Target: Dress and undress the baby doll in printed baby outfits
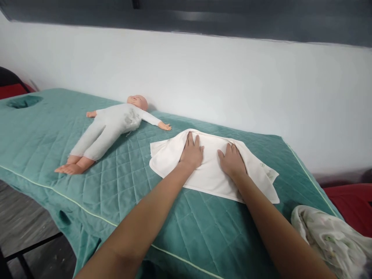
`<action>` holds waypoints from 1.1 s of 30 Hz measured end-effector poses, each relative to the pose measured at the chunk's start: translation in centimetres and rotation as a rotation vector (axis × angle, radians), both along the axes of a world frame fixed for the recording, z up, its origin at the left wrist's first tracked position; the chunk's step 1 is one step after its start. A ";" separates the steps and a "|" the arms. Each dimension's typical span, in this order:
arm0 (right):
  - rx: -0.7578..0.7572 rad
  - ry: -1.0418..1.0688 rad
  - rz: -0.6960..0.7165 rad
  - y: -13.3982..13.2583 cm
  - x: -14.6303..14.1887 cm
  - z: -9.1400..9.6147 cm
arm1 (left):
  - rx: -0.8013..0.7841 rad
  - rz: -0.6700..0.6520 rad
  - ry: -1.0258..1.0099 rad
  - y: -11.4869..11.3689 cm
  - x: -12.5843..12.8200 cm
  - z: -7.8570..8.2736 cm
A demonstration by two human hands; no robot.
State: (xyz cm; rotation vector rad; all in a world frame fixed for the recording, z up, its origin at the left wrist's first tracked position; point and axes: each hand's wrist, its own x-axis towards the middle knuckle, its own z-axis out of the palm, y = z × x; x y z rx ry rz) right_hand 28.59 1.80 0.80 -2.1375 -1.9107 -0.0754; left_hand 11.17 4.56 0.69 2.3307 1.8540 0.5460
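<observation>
A white baby garment (209,182) lies spread on the green quilted cover, its front flaps folded out to the sides. My left hand (192,152) rests flat on the inside of the cloth, fingers apart, beside the left flap. On the right, my right hand (232,159) presses on the fabric with its fingertips partly under the edge of the right flap. A small print shows at the garment's right corner. To the left, a baby doll (113,122) in white clothing lies on its back, arms spread.
The green quilted cover (180,228) drapes over a bed with a face hole (24,101) at the far left. A crumpled floral cloth (331,236) is at the lower right. Red chairs (353,201) stand at both ends, and a white wall (203,77) runs behind.
</observation>
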 end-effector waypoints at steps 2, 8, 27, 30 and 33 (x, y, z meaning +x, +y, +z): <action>-0.017 0.017 0.008 0.0 0.1 -0.2 | 0.012 0.012 -0.011 0.3 0.1 -0.2; -0.104 0.033 -0.027 0.1 0.0 0.0 | -0.033 0.003 0.003 1.1 0.2 -0.6; -0.143 -0.136 0.137 -6.0 -0.8 0.2 | 0.012 -0.075 0.153 -5.1 -0.7 -0.6; -0.141 -0.131 0.157 -7.6 -0.8 0.3 | 0.014 -0.079 0.159 -6.7 -0.9 -0.7; -0.115 -0.131 0.177 -9.1 -0.8 0.2 | 0.019 -0.073 0.158 -8.2 -1.1 -0.6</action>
